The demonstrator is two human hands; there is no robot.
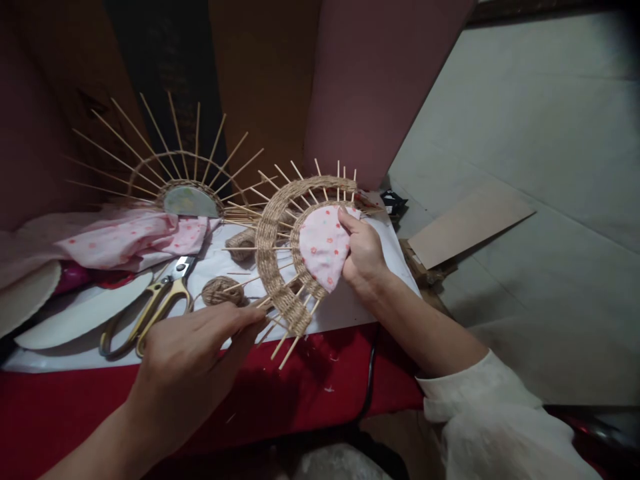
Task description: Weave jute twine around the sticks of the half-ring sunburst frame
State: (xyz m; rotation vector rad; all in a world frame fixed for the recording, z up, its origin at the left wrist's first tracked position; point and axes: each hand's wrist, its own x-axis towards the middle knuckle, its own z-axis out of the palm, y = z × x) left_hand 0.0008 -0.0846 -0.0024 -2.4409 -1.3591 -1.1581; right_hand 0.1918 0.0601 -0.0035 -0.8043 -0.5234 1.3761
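My right hand (364,257) grips the flat edge of a half-round woven piece (280,247), with jute twine wound through wooden sticks around a pink floral fabric centre (323,245). It is held upright above the table. My left hand (193,353) pinches the lower end of the jute weave, near the protruding sticks, fingers closed on the twine. A ball of jute twine (220,291) lies just behind that hand.
A second stick-frame piece (189,197) stands at the back left, above pink floral cloth (135,237). Gold-handled scissors (155,307) lie on white paper (350,307) beside white half-round cutouts (75,317). Another twine ball (243,243), a red tablecloth (310,387) and cardboard (467,223) are nearby.
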